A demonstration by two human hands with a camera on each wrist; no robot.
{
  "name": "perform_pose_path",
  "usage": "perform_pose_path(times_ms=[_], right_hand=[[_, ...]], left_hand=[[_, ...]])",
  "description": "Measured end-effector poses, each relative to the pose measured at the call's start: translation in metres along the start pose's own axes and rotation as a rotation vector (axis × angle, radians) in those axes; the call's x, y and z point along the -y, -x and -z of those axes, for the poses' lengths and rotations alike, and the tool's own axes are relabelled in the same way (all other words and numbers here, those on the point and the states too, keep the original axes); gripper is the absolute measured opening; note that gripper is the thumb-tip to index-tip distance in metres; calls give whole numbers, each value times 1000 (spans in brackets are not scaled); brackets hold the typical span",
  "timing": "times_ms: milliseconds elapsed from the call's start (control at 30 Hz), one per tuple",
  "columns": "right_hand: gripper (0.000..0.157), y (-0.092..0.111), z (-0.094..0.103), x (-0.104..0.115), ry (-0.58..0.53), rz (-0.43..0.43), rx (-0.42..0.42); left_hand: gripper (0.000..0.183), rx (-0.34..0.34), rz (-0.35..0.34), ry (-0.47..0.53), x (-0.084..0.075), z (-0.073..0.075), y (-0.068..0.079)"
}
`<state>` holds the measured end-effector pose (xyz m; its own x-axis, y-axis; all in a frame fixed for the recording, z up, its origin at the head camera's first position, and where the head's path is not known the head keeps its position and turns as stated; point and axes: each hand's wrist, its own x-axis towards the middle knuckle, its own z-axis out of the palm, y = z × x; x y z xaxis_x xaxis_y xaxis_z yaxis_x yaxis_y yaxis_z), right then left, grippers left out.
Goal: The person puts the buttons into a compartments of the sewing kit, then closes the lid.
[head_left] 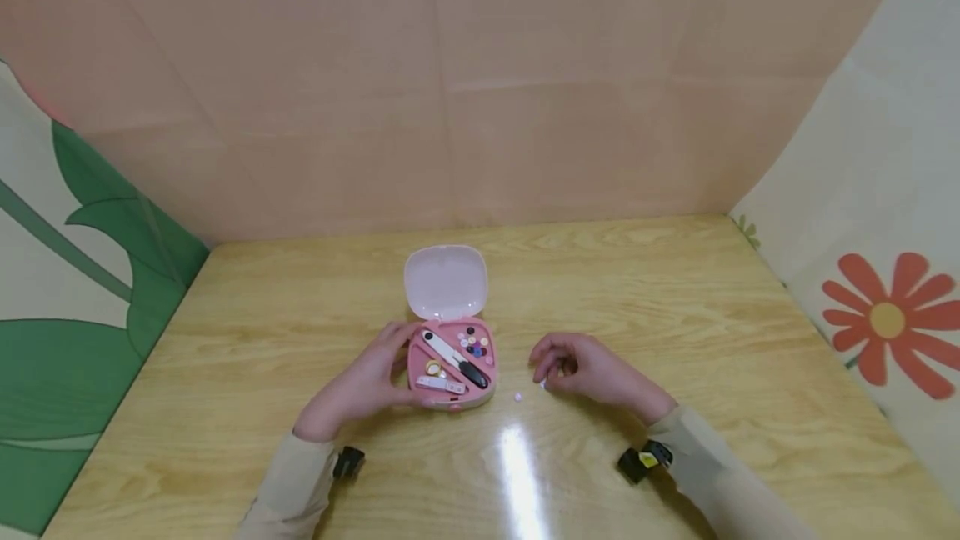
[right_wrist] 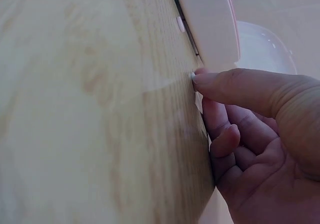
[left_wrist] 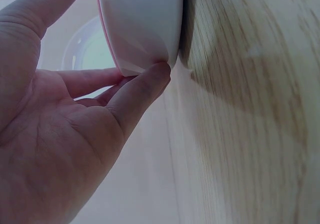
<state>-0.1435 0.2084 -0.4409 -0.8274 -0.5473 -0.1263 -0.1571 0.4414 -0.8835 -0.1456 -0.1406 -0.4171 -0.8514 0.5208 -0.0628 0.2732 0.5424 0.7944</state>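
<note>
A pink sewing box [head_left: 489, 391] with its pale lid [head_left: 446, 282] raised stands on the table. My left hand [head_left: 367, 375] grips its left side, thumb near the front corner and fingers further back; the left wrist view shows fingertips against the white wall [left_wrist: 145, 29]. Inside lie a white tool with a black end [head_left: 454, 358], a yellow ring [head_left: 432, 367], a white strip with red marks [head_left: 441, 384] and several colored buttons [head_left: 476, 347]. To the right, my right hand [head_left: 588, 369] pinches a small white button [right_wrist: 193, 77] at the tabletop, thumb against forefinger.
Another small pale button [head_left: 518, 397] lies on the wooden table [head_left: 645, 290] between the box and my right hand. A pinkish backdrop [head_left: 450, 107] stands behind the table, with flower-patterned panels [head_left: 885, 319] at the sides.
</note>
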Motion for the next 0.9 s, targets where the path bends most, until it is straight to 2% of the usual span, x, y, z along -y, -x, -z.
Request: perform_pose_path(times_ms=[400, 667, 900], right_hand=[[27, 0, 3, 3, 2, 16, -21], [25, 0, 1, 0, 20, 6, -15], [24, -1, 1, 1, 34, 20, -1]], left_hand=[[98, -4, -4, -10, -4, 1, -1], [98, -2, -35, 17, 0, -1, -1], [98, -8, -11, 4, 1, -1, 0]])
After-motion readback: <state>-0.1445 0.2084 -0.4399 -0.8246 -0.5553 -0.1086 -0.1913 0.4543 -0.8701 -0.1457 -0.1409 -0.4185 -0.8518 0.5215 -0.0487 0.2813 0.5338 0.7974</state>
